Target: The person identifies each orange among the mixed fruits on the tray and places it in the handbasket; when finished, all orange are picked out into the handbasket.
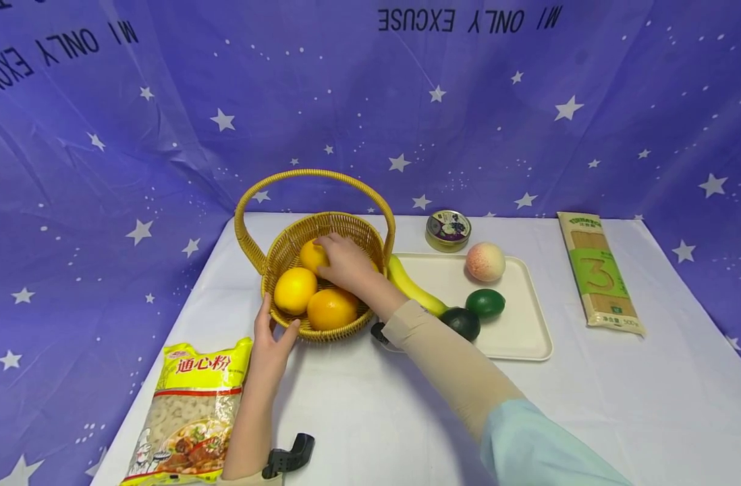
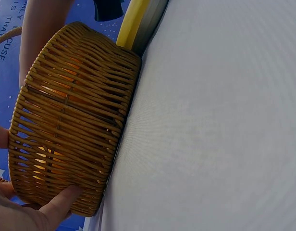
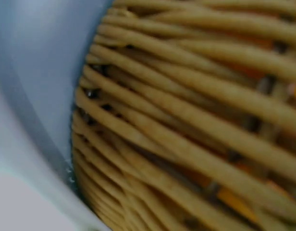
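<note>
A woven basket [image 1: 322, 335] with a tall arched handle holds several oranges, among them a left orange [image 1: 295, 291] and a front orange [image 1: 333, 309]. My right hand [image 1: 346, 263] reaches inside and grips the back orange [image 1: 313, 256], fingers over its top and thumb at its side. My left hand [image 1: 273, 344] holds the basket at its near left wall. In the left wrist view its thumb [image 2: 64, 202] lies against the outer weave, other fingers at the rim. The right wrist view has only wicker [image 3: 186, 115] close up and a pale tray edge [image 3: 37, 125], the hand hidden.
Right of the basket, a cream tray [image 1: 522, 337] carries a banana [image 1: 416, 290], a peach [image 1: 485, 262], a green lime-like fruit [image 1: 485, 304] and a dark avocado-like fruit [image 1: 461, 324]. Behind stands a tin [image 1: 448, 231]; noodles [image 1: 601, 273] lie far right, a macaroni bag [image 1: 194, 412] front left.
</note>
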`<state>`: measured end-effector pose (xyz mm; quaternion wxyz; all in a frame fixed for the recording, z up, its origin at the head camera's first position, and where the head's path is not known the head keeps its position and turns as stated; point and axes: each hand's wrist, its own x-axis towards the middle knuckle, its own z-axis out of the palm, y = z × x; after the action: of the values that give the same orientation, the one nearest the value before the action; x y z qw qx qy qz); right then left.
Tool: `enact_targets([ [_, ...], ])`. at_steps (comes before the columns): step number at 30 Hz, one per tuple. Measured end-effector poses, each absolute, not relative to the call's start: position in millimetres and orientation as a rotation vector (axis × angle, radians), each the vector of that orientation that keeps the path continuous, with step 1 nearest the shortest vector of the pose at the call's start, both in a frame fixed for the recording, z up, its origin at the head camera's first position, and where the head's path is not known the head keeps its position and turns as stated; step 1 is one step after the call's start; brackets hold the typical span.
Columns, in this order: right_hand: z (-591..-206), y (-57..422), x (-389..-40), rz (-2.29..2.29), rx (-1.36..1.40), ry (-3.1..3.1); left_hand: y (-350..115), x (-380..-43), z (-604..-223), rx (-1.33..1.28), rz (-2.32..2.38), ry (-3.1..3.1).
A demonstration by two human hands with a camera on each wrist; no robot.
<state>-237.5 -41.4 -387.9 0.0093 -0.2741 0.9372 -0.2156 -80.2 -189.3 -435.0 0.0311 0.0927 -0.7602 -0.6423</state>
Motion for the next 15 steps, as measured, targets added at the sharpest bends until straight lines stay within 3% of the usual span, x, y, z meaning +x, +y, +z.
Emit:
enact_targets([
  [15, -353.7, 13.6, -179.4, -1.050, -1.050, 2.974, -190.1, -82.1, -435.5, 0.322, -1.970, -2.361],
])
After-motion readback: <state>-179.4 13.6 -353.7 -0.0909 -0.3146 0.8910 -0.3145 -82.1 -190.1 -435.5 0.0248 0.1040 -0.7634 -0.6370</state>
